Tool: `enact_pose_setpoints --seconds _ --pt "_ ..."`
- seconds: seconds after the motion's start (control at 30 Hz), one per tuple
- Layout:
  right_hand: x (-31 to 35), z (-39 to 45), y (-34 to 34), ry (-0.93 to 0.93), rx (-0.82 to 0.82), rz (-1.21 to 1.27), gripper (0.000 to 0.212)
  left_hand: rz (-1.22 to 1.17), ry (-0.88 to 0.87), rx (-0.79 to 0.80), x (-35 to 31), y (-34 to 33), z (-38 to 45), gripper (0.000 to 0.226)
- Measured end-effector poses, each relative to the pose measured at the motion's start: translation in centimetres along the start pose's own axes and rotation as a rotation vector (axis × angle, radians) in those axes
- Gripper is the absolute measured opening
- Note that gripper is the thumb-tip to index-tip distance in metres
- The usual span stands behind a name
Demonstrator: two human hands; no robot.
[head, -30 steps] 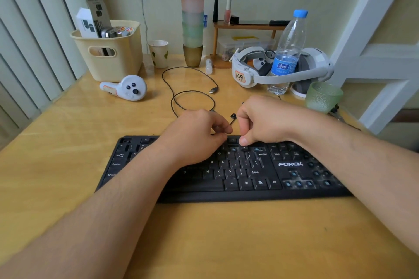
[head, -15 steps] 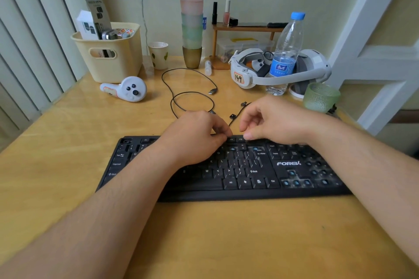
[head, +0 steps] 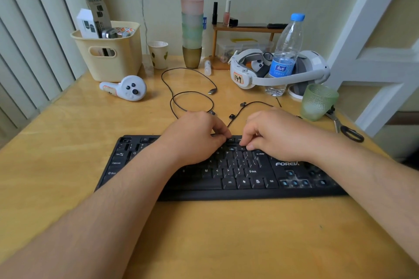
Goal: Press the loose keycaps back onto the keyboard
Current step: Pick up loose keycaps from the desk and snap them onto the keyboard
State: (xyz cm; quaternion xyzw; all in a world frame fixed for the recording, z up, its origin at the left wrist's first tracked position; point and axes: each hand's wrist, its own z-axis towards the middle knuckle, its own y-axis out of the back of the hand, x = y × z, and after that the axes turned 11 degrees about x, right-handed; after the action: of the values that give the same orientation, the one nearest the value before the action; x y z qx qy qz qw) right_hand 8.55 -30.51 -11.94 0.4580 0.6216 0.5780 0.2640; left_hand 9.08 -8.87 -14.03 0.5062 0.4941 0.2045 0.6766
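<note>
The black plastic keyboard [head: 217, 172] lay on the wooden counter [head: 68, 142]. Both hands, left [head: 192, 138] and right [head: 278, 133], curled fingertips onto its top rows; any keycap underneath was hidden. Pressing straight down would seat best. Two small black loose keycaps [head: 231, 116] waited beyond.

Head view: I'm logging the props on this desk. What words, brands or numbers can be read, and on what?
"FOREV": brand on the black keyboard.
"Alt", "Ctrl", "Shift", "Enter", "Caps Lock", "M", "P": legends on its keys.
"149": handwritten tag on the white headset.
Blue label on the water bottle: print too small to read.
Boxes in the cream basket: print too blurred.
</note>
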Motion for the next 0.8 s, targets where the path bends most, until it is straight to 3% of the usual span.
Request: enact_pose_setpoints --seconds 0.2,0.43,0.53,0.73,0.8 --pt "-0.2 0.2 0.9 0.162 0.044 -0.167 0.032 -0.002 0.007 -0.001 0.0 0.0 0.0 0.02" --pt "0.9 1.8 2.6 0.307 0.165 -0.518 0.032 -0.003 0.015 0.006 0.0 0.0 -0.1 0.02" --pt "1.3 2.1 3.0 0.336 0.203 -0.488 0.019 -0.002 0.019 0.002 0.1 0.0 -0.1 0.02" --pt "-0.7 1.4 1.9 0.442 0.098 -0.64 0.034 0.017 0.029 0.001 0.0 -0.1 0.0 0.021" --pt "-0.9 1.6 1.5 0.499 0.097 -0.735 0.021 0.013 0.04 0.003 0.1 -0.1 0.0 0.02"
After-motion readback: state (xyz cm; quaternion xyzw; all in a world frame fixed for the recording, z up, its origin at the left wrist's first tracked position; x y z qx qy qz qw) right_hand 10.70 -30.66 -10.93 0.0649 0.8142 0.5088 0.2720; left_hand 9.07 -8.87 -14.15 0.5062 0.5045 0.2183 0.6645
